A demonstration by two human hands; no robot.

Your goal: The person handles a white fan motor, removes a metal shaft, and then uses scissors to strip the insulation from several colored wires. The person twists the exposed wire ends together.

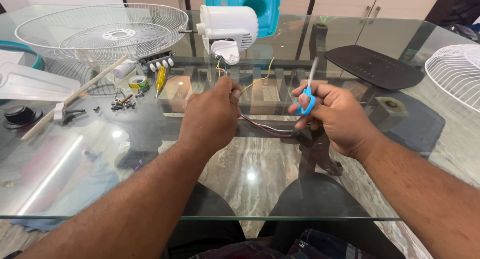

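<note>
Left hand (212,114) pinches wires (260,80); right hand (332,116) holds blue scissors (307,96)

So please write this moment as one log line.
left hand: pinches wires | right hand: holds blue scissors | fan motor: on glass table

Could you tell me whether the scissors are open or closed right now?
Closed: the scissors in the right hand show one single narrow blade line pointing upward.

On the bench (260,159) our left hand (210,116) sits just left of our right hand (332,116), wires (265,126) running between them. The motor housing (227,29) stands at twelve o'clock, a fan guard (102,34) at ten, small screws (122,103) at nine, a base plate (375,64) at two.
</note>
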